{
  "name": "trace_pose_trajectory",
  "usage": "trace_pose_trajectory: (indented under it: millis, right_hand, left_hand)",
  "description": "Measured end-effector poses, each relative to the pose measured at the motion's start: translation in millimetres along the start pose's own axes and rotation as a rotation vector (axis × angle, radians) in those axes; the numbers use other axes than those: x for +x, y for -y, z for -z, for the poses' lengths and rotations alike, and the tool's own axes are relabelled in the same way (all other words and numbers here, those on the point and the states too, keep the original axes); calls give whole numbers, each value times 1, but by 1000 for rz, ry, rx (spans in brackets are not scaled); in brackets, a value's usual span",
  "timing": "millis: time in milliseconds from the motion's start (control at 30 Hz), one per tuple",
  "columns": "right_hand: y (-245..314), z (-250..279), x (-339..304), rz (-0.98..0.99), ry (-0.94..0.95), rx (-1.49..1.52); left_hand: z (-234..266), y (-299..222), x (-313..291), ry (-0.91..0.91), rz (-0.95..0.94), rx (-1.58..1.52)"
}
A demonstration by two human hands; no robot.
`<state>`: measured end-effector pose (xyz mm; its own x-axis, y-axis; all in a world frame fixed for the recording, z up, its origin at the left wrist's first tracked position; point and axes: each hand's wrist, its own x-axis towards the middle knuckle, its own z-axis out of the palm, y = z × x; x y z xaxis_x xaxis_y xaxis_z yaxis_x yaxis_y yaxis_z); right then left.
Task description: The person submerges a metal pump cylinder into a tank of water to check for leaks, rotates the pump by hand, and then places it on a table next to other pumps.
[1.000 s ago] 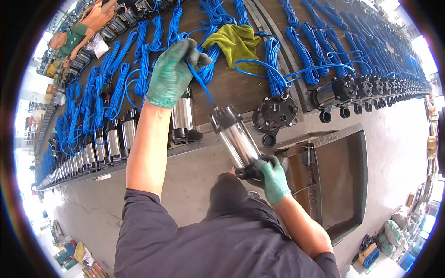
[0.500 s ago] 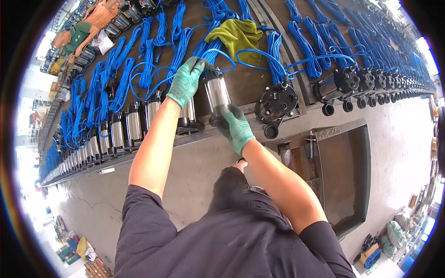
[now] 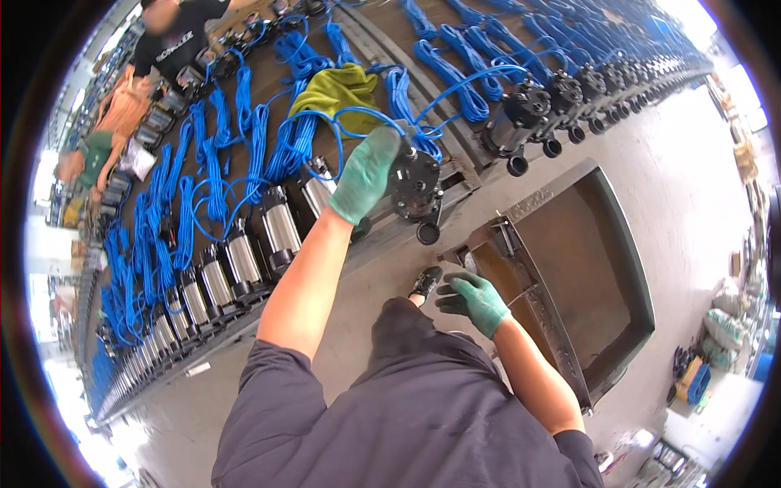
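My left hand [image 3: 364, 177], in a green glove, is at the left side of a black-topped pump [image 3: 416, 185] at the table's edge. Its fingertips are blurred by the pump's cable end, so their grip is unclear. A round black port [image 3: 428, 233] points out from that pump. Partly behind my left wrist stands a steel-bodied pump [image 3: 318, 185]; its lower part is hidden. My right hand [image 3: 476, 302], also gloved in green, hangs over the floor with fingers apart and nothing in it. A blue cable [image 3: 346, 110] arcs above my left hand.
Behind the pumps lie coiled blue cables [image 3: 259, 146] and a green cloth [image 3: 338, 91]. More pumps [image 3: 281, 224] line the edge on the left, others [image 3: 521, 114] on the right. A metal cart [image 3: 630, 260] stands beside my right hand. Two people [image 3: 167, 49] are at the far left.
My right hand has let go of the steel pump and drawn back low and right. My left hand has moved over to the black-topped pump. The view has turned right.
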<state>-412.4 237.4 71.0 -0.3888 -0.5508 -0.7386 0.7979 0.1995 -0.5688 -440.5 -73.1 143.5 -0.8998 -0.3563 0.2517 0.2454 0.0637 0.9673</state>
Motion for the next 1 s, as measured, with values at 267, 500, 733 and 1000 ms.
trace_pose_trajectory:
  millis: [267, 500, 733, 1000]
  right_hand:
    - [-37, 58, -36, 143, -131, 250]
    - [-72, 57, -32, 272, -258, 8]
    - [-127, 93, -90, 409, -654, 21]
    - [-145, 178, -177, 359, -1173, -634]
  left_hand:
    - [-58, -11, -23, 35, 147, -32]
    - [-132, -73, -90, 161, 58, -238]
    - [-198, -72, -115, 385, 261, -502]
    - [-226, 94, -127, 368, 663, -147]
